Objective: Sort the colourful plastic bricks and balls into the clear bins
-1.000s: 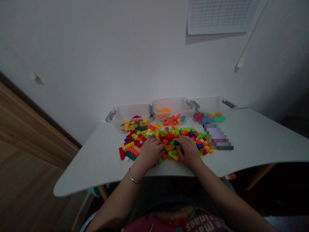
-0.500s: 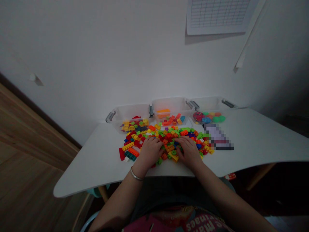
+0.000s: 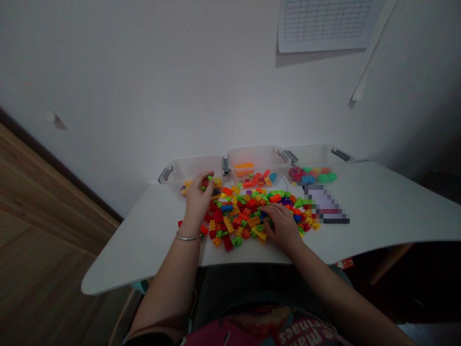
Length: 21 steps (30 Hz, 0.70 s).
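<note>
While our left hand [image 3: 199,194] is at the left bin [image 3: 192,166]: thumb and forefinger appear to pinch a small green piece [image 3: 210,178].
Green piece: at those fingertips, against the bin's opening; whether inside or above the rim we cannot tell, and its long axis is too small to read.
Right hand [image 3: 284,223]: well apart from that bin, fingers curled low over the block pile [image 3: 245,221]; we cannot tell whether they grip anything.
Block pile: spread on the bench [image 3: 140,240], between us and the bins, rightward of our left wrist.
Nearer hand to the left bin: our left.
</note>
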Each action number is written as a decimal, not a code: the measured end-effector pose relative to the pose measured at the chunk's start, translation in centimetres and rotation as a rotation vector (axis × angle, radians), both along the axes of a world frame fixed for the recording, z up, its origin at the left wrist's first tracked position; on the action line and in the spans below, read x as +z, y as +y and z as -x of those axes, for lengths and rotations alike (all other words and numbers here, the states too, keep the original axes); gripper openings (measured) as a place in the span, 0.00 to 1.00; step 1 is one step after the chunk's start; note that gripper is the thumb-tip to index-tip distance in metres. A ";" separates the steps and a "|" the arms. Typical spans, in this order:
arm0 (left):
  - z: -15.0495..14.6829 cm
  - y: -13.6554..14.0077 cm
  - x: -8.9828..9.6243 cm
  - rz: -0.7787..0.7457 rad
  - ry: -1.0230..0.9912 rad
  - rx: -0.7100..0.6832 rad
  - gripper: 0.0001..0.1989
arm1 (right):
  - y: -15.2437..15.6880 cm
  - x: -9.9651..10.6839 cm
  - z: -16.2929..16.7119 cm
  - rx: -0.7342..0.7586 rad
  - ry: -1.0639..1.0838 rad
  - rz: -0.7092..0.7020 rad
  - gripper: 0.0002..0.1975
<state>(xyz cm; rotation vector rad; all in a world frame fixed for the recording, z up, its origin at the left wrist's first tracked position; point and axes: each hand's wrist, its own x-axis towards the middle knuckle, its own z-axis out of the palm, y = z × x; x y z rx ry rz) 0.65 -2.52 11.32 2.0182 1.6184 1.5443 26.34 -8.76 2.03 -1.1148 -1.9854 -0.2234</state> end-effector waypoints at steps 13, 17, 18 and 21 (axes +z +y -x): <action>1.9 4.4 0.4 0.156 0.424 0.383 0.13 | 0.2 -0.3 -0.2 0.017 0.021 0.004 0.16; 1.9 4.5 -0.2 0.159 0.508 0.389 0.17 | 0.2 -0.4 -0.1 0.010 0.014 0.014 0.16; 1.9 4.5 -0.2 0.156 0.530 0.388 0.18 | 0.2 -0.4 -0.1 0.009 0.013 0.018 0.17; 1.8 4.5 -0.2 0.162 0.594 0.403 0.20 | 0.2 -0.4 -0.1 0.005 0.020 0.019 0.18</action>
